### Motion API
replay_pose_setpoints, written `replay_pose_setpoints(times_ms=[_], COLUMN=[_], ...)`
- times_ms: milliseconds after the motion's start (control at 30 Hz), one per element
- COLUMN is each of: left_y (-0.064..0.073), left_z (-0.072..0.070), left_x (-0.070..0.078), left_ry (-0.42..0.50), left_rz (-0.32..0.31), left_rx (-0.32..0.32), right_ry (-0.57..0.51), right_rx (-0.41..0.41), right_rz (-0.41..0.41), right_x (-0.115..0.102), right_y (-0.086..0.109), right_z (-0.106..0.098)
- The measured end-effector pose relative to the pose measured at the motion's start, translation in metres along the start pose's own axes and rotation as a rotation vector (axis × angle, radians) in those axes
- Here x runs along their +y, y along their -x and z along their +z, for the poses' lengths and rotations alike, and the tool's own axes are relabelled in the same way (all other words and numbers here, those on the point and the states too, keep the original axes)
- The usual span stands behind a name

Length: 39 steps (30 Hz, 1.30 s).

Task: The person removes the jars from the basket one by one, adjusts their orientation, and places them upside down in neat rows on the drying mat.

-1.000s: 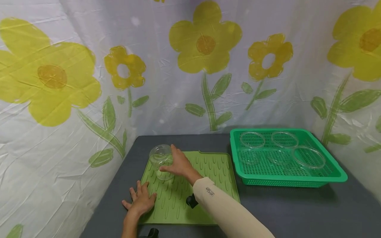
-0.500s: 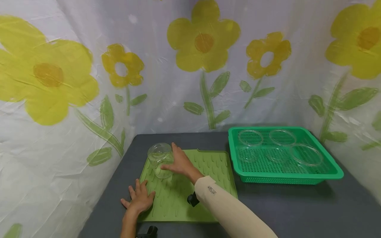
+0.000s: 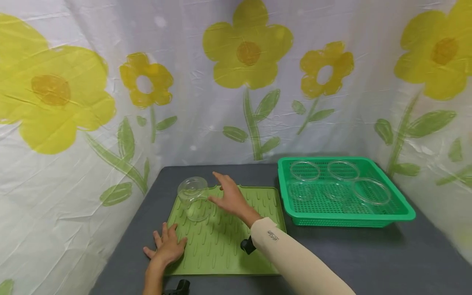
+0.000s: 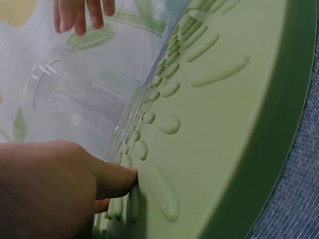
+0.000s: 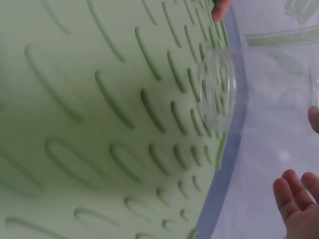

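Note:
A clear round plastic container point(image 3: 192, 198) stands upright on the far left corner of a green ridged mat point(image 3: 221, 250). My right hand point(image 3: 233, 200) hovers just right of it, thumb and fingers spread, with a small gap to its wall. The right wrist view also has the right hand's fingers point(image 5: 286, 196) apart from the container point(image 5: 217, 92). At the mat's left edge my left hand point(image 3: 167, 248) lies with fingers spread, pressing down and holding nothing. In the left wrist view, the left thumb point(image 4: 117, 180) touches the mat's ridges.
A green perforated basket point(image 3: 354, 219) stands on the dark table point(image 3: 332, 254) to the right of the mat. Several clear containers sit in it, one with its rim point(image 3: 371, 191) nearest the front. A white flowered curtain point(image 3: 206, 123) closes off the back and left.
My right hand has let go of the clear container and drawn slightly to the right. The container stays on the mat. The left hand keeps its place on the mat's edge.

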<state>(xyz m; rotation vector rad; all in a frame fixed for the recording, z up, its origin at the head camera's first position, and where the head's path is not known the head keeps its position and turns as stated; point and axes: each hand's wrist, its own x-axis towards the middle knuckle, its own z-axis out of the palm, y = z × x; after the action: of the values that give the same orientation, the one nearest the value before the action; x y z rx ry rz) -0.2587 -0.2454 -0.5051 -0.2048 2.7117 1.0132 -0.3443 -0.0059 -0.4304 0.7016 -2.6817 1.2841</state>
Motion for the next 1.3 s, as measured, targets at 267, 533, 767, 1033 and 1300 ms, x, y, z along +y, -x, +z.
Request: replay_pose_setpoints(times_ms=[267,533,767,1033,1300], left_y=[0.001,-0.003,-0.003,-0.002,0.0], left_z=[-0.003,-0.002,-0.002,-0.006,-0.007], left_x=[0.001,-0.002,-0.004,-0.005,-0.001], left_ry=[0.016,0.007,0.009,0.014,0.036], left_rz=[0.001,-0.003,0.002,0.0,0.012], left_rx=[-0.02,-0.026,-0.028,-0.042,-0.058], right_ry=[0.05,0.089,0.116,0.15,0.235], right_rx=[0.212,0.36,0.436,0.502,0.614], right_rz=[-0.18,-0.195,-0.169,-0.158,-0.062], right_x=[0.012,0.027,0.037,0.051,0.067], right_y=[0.01,0.021,0.028,0.033,0.047], right_z=[-0.026,-0.051,-0.072,-0.087,-0.114])
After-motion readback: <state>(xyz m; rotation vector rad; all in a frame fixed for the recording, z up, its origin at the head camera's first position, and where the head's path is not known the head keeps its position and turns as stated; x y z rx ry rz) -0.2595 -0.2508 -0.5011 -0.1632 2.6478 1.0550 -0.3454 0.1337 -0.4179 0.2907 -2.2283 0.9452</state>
